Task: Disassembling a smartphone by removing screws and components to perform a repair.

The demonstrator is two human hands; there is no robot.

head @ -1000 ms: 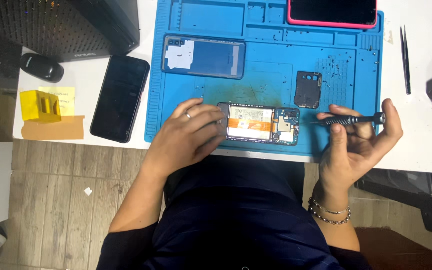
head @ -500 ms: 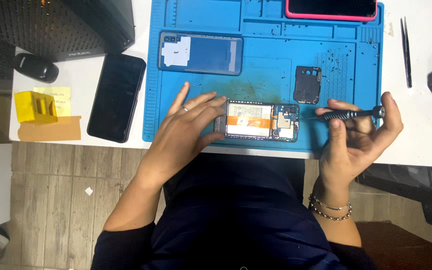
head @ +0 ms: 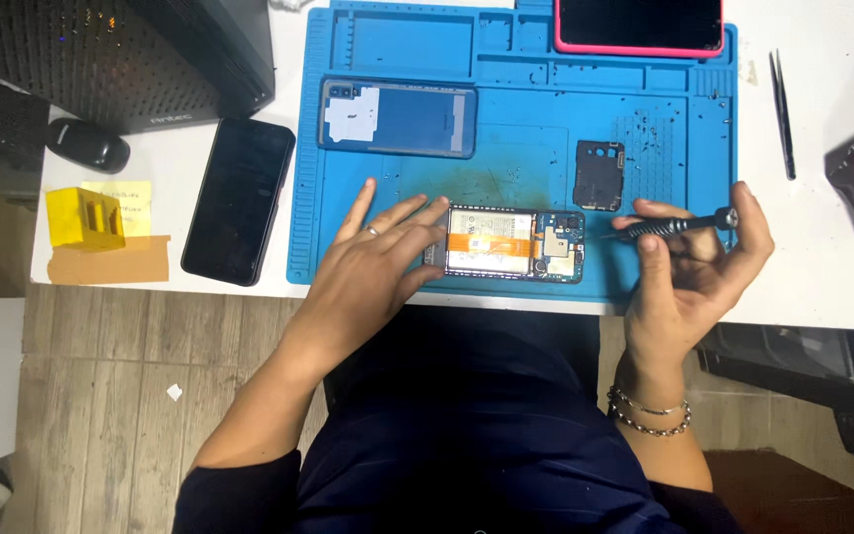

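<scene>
Little has been moved since a second ago: the left hand (head: 373, 262) is still laid open, fingers spread, against the opened phone (head: 514, 243) on the blue mat (head: 397, 188). The right hand (head: 689, 267) stays closed around the screwdriver (head: 672, 225), whose tip is held just beside the phone's right end, so the work there is judged ongoing.

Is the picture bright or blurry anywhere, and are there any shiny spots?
Head view: bright, even light on the white table; the opened phone and blue rubber mat look sharp; faint sheen on the black phone left of the mat; soft shadow under the left hand; floor dimmer.
</scene>
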